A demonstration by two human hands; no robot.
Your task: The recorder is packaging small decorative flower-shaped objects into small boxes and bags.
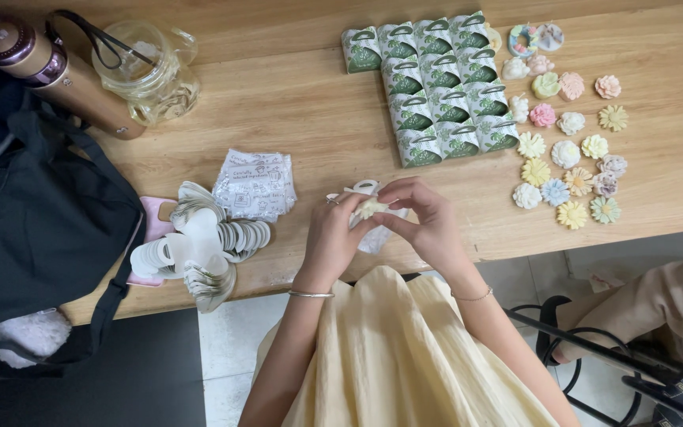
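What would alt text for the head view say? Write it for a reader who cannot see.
Seen from above, a person's left hand and right hand hold a small pale flower-shaped piece over a white wrapper at a wooden table. Behind lie green-and-white little boxes, pastel flower shapes to the right, and stacked white cut-outs to the left.

Bright, even light w/ soft shadows; sharp pic, slight edge distortion.

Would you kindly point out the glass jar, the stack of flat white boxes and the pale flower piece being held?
Glass jar (148, 75), head view, on its clear side wall.
Stack of flat white boxes (199, 245), head view, on the top sheet.
Pale flower piece (369, 208), head view, on its visible middle between the fingers.
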